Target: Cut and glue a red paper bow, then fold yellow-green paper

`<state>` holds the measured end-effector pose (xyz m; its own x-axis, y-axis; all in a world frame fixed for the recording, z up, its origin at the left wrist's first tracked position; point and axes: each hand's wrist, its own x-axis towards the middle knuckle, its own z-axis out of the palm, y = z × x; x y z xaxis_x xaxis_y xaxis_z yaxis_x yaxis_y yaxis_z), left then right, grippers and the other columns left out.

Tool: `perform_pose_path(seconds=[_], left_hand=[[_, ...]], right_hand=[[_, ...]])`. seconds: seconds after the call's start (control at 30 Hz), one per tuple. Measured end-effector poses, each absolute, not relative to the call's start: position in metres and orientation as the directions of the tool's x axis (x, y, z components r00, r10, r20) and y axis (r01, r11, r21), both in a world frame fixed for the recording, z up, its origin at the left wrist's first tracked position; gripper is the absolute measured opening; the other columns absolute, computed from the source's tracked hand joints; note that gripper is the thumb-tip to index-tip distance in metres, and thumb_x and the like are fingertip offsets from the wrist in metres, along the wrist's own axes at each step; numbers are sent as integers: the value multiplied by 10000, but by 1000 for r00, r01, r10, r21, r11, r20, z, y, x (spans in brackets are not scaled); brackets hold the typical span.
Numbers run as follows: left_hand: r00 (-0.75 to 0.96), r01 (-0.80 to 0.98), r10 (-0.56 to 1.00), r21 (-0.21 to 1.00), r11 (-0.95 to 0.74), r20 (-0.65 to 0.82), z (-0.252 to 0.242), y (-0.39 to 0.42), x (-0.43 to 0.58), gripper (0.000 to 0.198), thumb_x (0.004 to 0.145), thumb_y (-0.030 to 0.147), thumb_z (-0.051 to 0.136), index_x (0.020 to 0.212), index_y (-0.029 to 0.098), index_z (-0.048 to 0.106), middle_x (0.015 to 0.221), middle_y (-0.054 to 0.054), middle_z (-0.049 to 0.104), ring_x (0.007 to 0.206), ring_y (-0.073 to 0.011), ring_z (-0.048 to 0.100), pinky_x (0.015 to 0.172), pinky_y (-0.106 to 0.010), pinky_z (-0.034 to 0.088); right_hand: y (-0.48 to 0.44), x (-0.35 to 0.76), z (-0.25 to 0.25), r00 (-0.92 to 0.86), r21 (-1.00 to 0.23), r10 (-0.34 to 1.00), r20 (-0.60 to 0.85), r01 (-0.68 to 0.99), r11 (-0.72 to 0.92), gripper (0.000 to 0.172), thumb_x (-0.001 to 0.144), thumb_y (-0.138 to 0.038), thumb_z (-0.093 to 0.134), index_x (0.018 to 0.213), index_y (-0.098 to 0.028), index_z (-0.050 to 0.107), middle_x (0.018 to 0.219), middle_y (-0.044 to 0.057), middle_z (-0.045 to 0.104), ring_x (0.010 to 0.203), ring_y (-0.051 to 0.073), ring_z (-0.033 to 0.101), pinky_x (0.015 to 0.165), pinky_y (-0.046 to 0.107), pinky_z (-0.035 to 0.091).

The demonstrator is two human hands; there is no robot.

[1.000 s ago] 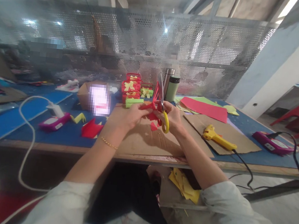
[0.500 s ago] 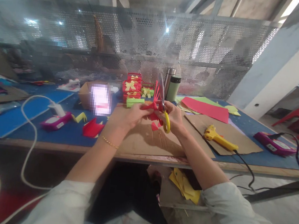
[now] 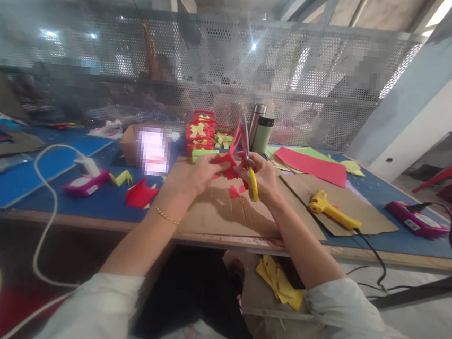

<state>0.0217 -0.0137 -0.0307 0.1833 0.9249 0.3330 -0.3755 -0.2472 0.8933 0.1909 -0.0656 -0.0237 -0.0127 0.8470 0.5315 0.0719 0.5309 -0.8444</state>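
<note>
My left hand [image 3: 201, 172] pinches a red paper piece [image 3: 231, 164] whose upper end is cut into thin strips. In my right hand [image 3: 263, 174] is a pair of scissors [image 3: 252, 185] with yellow handles, its blades pointing up beside the strips. My right fingertips are close to the paper's edge; whether they touch it I cannot tell. Small red scraps [image 3: 235, 192] lie beneath on a cardboard sheet [image 3: 205, 215]. Left of my left wrist sits a folded red paper piece [image 3: 141, 193].
A yellow glue gun [image 3: 334, 209] rests on cardboard at right, its cord running off the edge. Red boxes with yellow bows [image 3: 201, 131] and a green bottle [image 3: 263, 133] stand behind. A lit phone [image 3: 153, 152] leans on a cardboard box at left. Purple power strips [image 3: 417, 219] flank both sides.
The red paper has tilted and turned slightly in my left hand, and its strips look closer together. The scissors stay in nearly the same place. The view has shifted very slightly.
</note>
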Motion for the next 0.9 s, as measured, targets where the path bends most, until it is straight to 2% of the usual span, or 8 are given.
perform_pose_path(seconds=[0.07,0.17,0.33,0.6,0.9], left_hand=[[194,-400,930,891,-217,313,-23,-14,19,282,578,190,935,832,178,814,841,-60,801,784,-213,730,795,-356,582],[55,-490,941,830,-267,335,-14,-11,10,271,611,191,927,852,174,805,863,-53,805,809,-195,737,817,-338,586],[-73,-570,946,765,-299,315,-5,-6,-1,191,632,171,900,779,184,779,799,-34,795,746,-176,731,780,-317,596],[-97,-577,939,751,-323,329,-4,-9,1,208,640,173,895,813,181,782,818,-28,795,746,-169,726,775,-313,589],[-73,-467,921,803,-371,383,-16,2,1,211,681,250,888,872,207,811,891,-30,791,846,-186,738,863,-341,584]], right_hand=[[-67,192,-23,21,-846,850,526,112,520,603,673,-626,833,1053,-191,662,702,-37,550,589,111,491,495,250,359],[-70,193,-23,34,-855,870,493,204,476,577,708,-671,794,998,-185,687,664,-40,528,564,106,454,488,256,332],[-77,191,-25,-88,-875,920,383,283,392,627,708,-722,765,992,-168,700,655,-33,525,556,113,439,495,265,327],[-79,182,-28,-182,-860,920,348,329,390,615,715,-745,734,916,-166,682,667,-35,513,585,112,429,533,261,331],[-85,180,-21,-187,-866,929,320,338,367,590,711,-744,730,855,-175,671,653,-34,485,574,111,424,510,251,306]])
